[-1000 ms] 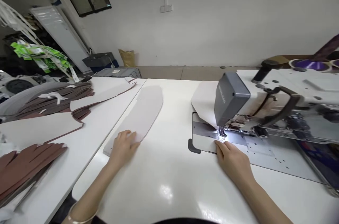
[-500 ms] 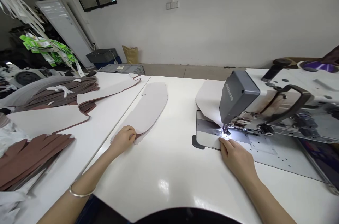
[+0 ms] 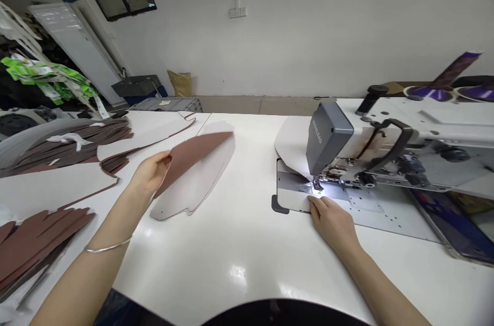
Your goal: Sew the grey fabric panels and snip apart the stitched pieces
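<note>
My left hand (image 3: 151, 174) is closed on the near edge of a curved fabric panel (image 3: 193, 155), lifting it so that its brown side shows. Beneath it, pale panels (image 3: 193, 189) of similar shape lie flat on the white table (image 3: 247, 243). At the right, my right hand (image 3: 331, 219) rests at the front edge of the sewing machine (image 3: 339, 146) bed, fingers together just before the lit needle area. Whether those fingers hold anything is hidden. Another pale panel (image 3: 291, 143) lies behind the machine head, one end reaching toward the needle.
Bundles of brown and pale cut pieces (image 3: 88, 146) cover the left table, with more brown pieces (image 3: 38, 243) nearer me. Green-and-white tags (image 3: 50, 79) hang at the far left. A grey crate (image 3: 165, 105) stands behind the table. Purple thread cones (image 3: 432, 93) sit behind the machine.
My left hand has raised the near end of the top panel and moved left, turning its brown side up. My right hand stays by the needle area. The whole view has shifted slightly.
</note>
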